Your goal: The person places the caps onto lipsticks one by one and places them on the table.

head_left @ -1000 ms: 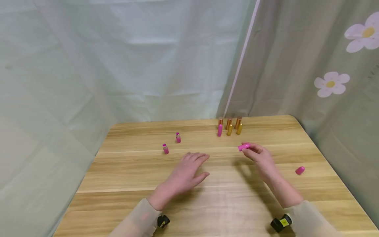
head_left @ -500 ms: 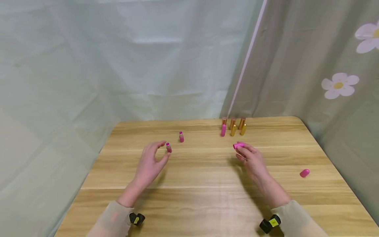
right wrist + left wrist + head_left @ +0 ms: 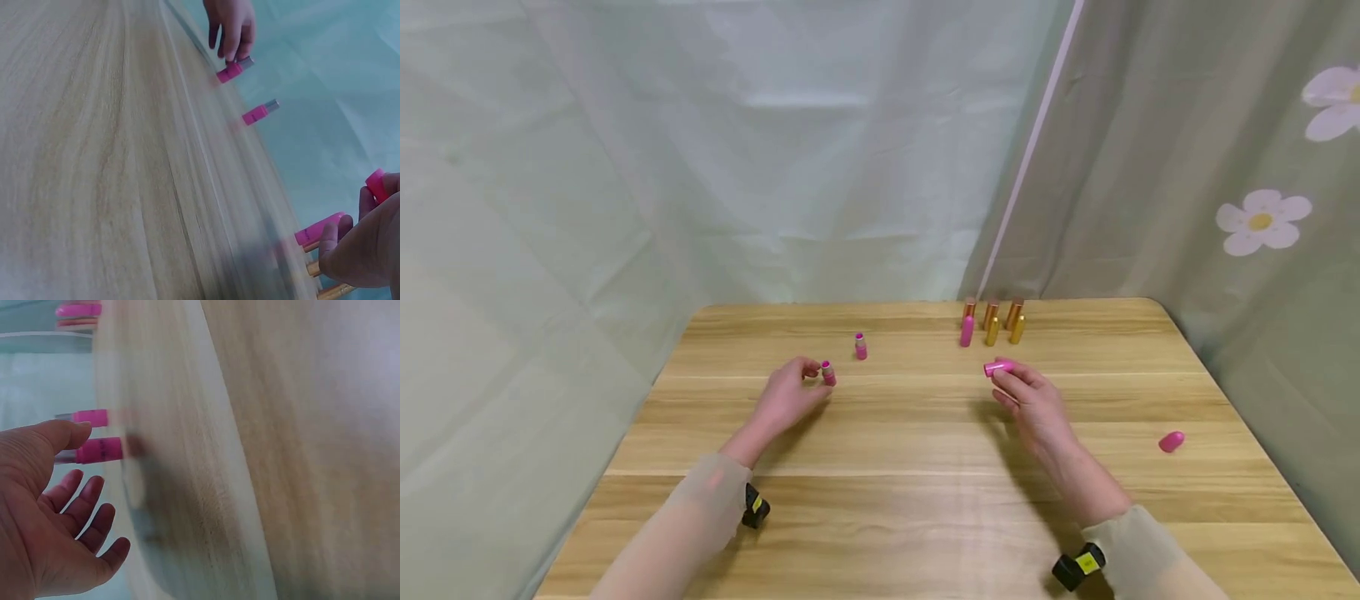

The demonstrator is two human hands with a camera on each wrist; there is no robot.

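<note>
An uncapped pink lipstick (image 3: 828, 374) with a silver collar stands on the wooden table. My left hand (image 3: 787, 397) is right at it, thumb and forefinger spread to either side; in the left wrist view the thumb overlaps this lipstick (image 3: 100, 450) and the other fingers are loosely bent. A second uncapped pink lipstick (image 3: 861, 347) stands just behind, to the right. Above the table, my right hand (image 3: 1037, 408) pinches a hollow pink lipstick cap (image 3: 997, 368) between thumb and fingers, its open end pointing left. Another pink cap (image 3: 1171, 442) stands tilted-looking at the right.
At the back stand a closed pink lipstick (image 3: 967, 332) and two gold tubes (image 3: 992, 332), with several copper tubes (image 3: 1015, 312) behind them. A pale curtain (image 3: 850, 167) hangs behind the table (image 3: 887, 517).
My left hand has moved left to the nearer uncapped lipstick, and its fingers have drawn closer around it. My right hand has shifted slightly left with the cap, turning the open end more into view.
</note>
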